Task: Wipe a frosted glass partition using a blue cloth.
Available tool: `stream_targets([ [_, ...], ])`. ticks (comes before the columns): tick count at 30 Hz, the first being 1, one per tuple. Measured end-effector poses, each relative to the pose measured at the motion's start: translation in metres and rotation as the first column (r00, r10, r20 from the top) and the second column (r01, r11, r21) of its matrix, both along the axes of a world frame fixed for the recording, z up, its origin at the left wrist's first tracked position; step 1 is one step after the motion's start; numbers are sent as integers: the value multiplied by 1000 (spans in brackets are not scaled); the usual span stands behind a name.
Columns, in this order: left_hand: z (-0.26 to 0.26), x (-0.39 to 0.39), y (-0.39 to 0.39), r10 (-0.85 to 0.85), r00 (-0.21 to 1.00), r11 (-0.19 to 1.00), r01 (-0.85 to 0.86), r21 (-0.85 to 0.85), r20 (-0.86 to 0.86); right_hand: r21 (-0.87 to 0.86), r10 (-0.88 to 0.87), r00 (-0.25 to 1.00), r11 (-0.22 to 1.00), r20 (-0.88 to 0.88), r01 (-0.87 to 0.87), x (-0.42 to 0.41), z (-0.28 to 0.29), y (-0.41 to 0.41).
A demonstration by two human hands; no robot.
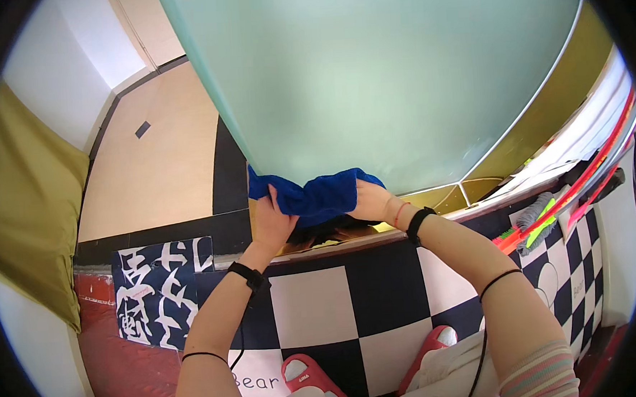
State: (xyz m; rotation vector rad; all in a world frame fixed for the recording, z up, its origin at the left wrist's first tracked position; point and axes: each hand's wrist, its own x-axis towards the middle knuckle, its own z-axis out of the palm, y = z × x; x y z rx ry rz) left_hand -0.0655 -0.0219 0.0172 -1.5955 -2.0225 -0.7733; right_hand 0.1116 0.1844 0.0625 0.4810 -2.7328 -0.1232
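A blue towel-like cloth [318,196] is bunched along the near lower edge of a pale green frosted glass panel [366,83]. My left hand [273,222] grips the cloth's left part, thumb on top. At the other end, my right hand [372,201] holds the cloth, its fingers partly hidden by the folds. Both wrists wear black bands. Below the cloth, a gold reflective surface [431,200] shows beside the floor ledge; part of it is in shadow.
A checkered mat [387,281] lies under my red slippers [314,379]. To the left are a dark mat with white characters [156,293] and an olive curtain [32,202]. Brushes [538,224] and long red handles [601,154] stand at right.
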Motion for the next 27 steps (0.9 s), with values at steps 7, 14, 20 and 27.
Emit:
stream_targets([
  [7, 33, 41, -14, 0, 987, 1000, 4, 24, -158, -369, -228, 968, 895, 106, 251, 46, 39, -40],
  [14, 82, 84, 5, -260, 914, 888, 353, 294, -311, -376, -160, 969, 923, -190, 79, 77, 102, -66],
  [20, 67, 100, 8, -226, 974, 944, 227, 238, -34, -372, -257, 881, 923, -398, 101, 79, 85, -50],
  [27, -11, 131, -14, -8, 962, 927, 110, -359, 273, -292, -306, 800, 815, 516, 501, 101, -33, -39],
])
